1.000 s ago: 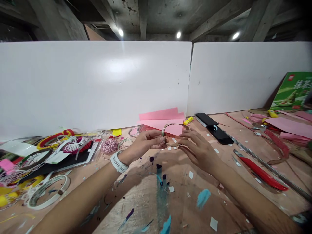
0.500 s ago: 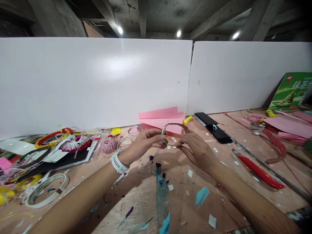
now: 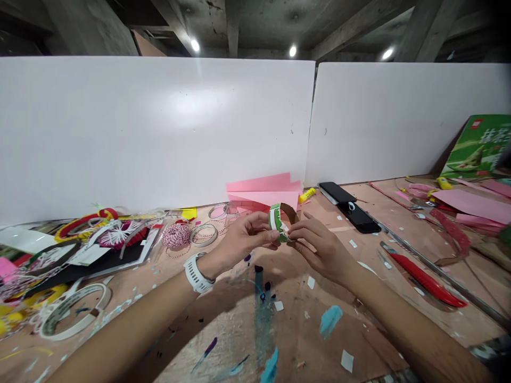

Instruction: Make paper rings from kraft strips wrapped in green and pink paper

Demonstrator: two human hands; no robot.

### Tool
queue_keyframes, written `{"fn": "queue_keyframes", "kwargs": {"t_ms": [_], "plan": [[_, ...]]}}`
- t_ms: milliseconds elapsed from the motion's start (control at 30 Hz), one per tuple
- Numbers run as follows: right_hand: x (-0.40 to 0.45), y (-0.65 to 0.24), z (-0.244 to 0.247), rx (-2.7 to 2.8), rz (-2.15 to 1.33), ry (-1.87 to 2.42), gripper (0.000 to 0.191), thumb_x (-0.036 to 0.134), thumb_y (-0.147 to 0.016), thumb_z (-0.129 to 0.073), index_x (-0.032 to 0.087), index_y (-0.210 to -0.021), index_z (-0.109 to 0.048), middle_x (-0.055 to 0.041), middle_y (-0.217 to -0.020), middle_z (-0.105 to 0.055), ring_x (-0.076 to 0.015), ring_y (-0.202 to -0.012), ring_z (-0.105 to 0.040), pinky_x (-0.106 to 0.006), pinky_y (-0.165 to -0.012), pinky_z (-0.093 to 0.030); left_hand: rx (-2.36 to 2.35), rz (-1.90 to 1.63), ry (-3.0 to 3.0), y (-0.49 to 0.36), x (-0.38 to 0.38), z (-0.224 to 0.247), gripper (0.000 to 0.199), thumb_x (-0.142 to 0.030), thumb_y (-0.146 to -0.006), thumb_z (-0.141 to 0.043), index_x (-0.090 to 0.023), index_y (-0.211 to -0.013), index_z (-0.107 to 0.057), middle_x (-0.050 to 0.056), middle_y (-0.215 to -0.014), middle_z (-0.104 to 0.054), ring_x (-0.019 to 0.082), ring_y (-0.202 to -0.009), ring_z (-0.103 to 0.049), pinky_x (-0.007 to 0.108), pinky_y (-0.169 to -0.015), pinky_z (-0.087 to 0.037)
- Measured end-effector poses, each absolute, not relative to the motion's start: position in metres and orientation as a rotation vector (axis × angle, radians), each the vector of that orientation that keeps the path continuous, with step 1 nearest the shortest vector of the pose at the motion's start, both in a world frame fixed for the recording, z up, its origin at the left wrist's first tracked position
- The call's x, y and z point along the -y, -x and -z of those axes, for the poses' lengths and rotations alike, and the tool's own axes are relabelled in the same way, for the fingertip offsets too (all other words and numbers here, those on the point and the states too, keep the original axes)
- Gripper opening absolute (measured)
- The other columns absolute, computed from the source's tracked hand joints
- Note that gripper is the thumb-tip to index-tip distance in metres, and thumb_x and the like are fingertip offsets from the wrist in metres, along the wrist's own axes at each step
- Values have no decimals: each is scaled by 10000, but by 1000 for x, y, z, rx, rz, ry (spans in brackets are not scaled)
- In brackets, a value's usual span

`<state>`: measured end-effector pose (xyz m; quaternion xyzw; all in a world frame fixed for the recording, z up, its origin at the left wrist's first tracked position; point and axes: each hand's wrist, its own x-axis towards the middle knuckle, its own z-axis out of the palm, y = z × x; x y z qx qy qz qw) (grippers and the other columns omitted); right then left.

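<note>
A loop of thin card strip (image 3: 275, 218), printed green and white on one face and plain brown on the other, is held up between both hands over the table. My left hand (image 3: 248, 234), with a white watch (image 3: 198, 273) on its wrist, pinches the loop's left lower side. On the other side, the fingertips of my right hand (image 3: 317, 242) close on the loop's lower right part. Pink paper sheets (image 3: 263, 187) lie just behind the loop. Exactly where the strip's ends meet is hidden by the fingers.
Left of my hands lie a ball of red-white twine (image 3: 176, 235), tape rings (image 3: 203, 234) and a white tape roll (image 3: 102, 299). To the right are phones (image 3: 361, 219), a red utility knife (image 3: 429, 282) and a metal ruler (image 3: 439, 271). White boards (image 3: 159, 133) stand behind.
The loop has turned, so more of its green-and-white face shows now. My right hand's fingers have shifted left, closer to my left hand.
</note>
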<state>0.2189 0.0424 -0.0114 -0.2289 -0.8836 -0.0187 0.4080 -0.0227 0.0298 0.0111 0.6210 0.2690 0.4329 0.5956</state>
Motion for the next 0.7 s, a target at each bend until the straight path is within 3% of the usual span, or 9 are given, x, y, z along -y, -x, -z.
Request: {"fn": "queue_keyframes", "kwargs": {"t_ms": [100, 333, 533, 700], "plan": [[-41, -218, 11, 2235, -13, 564, 170, 117, -960, -589, 243, -1073, -605, -77, -997, -708, -250, -942, -668, -513, -952, -560, -635, -935, -1508, 22, -29, -10, 319, -317, -900, -780, -155, -1161, -695, 102, -1110, -735, 183, -961, -702, 338, -873, -583], [-32, -214, 12, 2240, -364, 630, 150, 209, -947, -640, 256, -1063, -558, -59, -953, -677, -248, -889, -667, -403, -761, -559, -683, -981, -1510, 19, -29, -10, 285, -361, -916, -755, -147, -1101, -726, 80, -1032, -734, 160, -880, -684, 287, -790, -551], [-18, -209, 7, 2185, -662, 752, 174, 302, -957, -664, 253, -1041, -519, -50, -1060, -688, -229, -941, -670, -396, -826, -539, -691, -1024, -1459, 13, -25, -10, 269, -372, -918, -746, -124, -1015, -715, 86, -972, -726, 189, -858, -701, 335, -802, -560], [-14, -205, 7, 2128, -713, 754, 218, 290, -924, -707, 253, -1042, -528, -27, -1021, -658, -213, -941, -646, -383, -840, -520, -672, -1061, -1427, 12, -24, -10, 242, -340, -920, -751, -119, -1009, -707, 78, -978, -717, 183, -875, -695, 346, -840, -560]]}}
